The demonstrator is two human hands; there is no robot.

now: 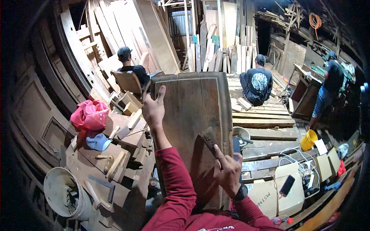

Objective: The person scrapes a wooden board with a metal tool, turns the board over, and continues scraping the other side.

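A dark wooden panel [189, 104] with a paler border stands tilted in front of me, its lower end near my body. My left hand [154, 109] grips its left edge near the top, the thumb lying on the face and the fingers around the side. In my right hand [228, 171] is a putty knife [208, 139] with a wide, brown-stained blade. The blade rests on or just over the right half of the panel, and the index finger stretches along the tool. The handle is mostly hidden in the hand.
Left, a workbench [83, 161] carries a pink bag [90, 115], a blue cap [99, 142] and a try square [104, 188]. A white bucket [63, 192] stands below. Right are a yellow bucket [308, 140], cables and a phone [287, 185] on cardboard. Three people work farther off.
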